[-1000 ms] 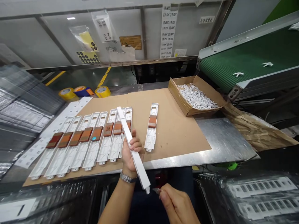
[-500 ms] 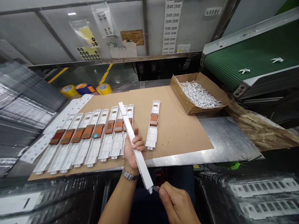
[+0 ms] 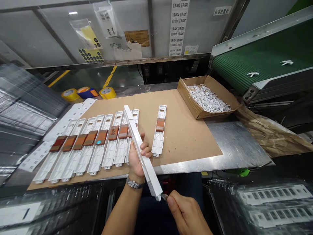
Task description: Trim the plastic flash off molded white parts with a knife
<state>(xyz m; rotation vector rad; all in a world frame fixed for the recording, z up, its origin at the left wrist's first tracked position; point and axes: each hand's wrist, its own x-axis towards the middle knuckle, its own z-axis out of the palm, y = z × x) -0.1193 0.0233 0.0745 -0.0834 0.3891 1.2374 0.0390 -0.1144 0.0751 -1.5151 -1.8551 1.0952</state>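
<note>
Above the front edge of the steel bench [image 3: 234, 147], L hand [image 3: 138, 160] grips a long white plastic strip [image 3: 144, 153], its fingers [image 3: 146, 150] wrapped closed around the strip's middle. The strip tilts across the palm, far end over the row of frames, near end down by R hand [image 3: 187, 213]. A metal wristwatch [image 3: 135, 183] sits on the L wrist. R hand pinches a small blade [image 3: 164, 196], fingers [image 3: 172, 202] narrow on it, tip just beside the strip's near end.

On a cardboard sheet [image 3: 186, 143] lie 8 white plastic frames [image 3: 97, 153] side by side, each w/ a brown pad across it; the strip hides part of the last 2. 1 more frame [image 3: 158, 132] lies apart to the right. Behind them sits a cardboard box [image 3: 188, 98] of small white plastic pcs [image 3: 207, 98], near a green conveyor belt [image 3: 259, 55] w/ 2 pcs on it. Yellow tape rolls [image 3: 70, 94] stand past the bench's far edge. Film-wrapped stacks of frames [image 3: 274, 205] sit below the bench, front right.
</note>
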